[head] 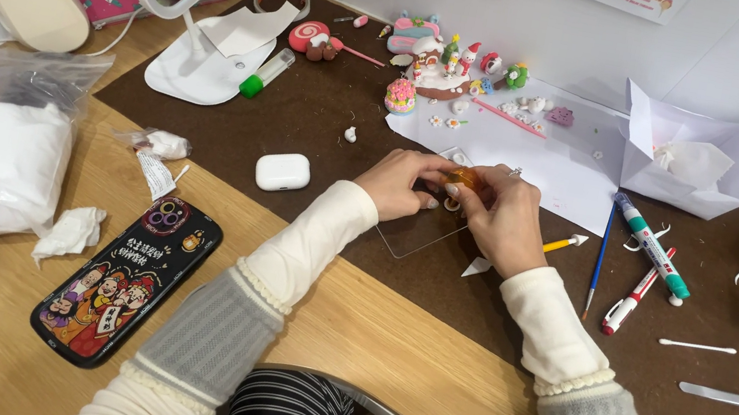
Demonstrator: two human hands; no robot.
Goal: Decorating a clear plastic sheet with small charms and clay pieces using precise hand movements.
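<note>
- Both forearms, in cream cuffs and grey knit sleeves, reach forward from the lower edge and converge at the middle.
- The left hand [400, 185] lies palm-down, fingers curled inward, fingertips meeting the right's.
- The right hand [502, 219] shows its back, knuckles raised, fingers pinched toward the left thumb.

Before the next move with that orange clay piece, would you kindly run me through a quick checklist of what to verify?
1. Orange clay piece held by both hands: ok, pinched between left hand and right hand.
2. Clear sheet lies under the hands: ok.
3. Yellow-tipped tool close to the right hand: ok.
4. Finished clay figures apart from the hands: ok.
5. Shape of the piece: cannot tell, fingers hide most of it.
6. White earbud case apart from the left hand: ok.
</note>
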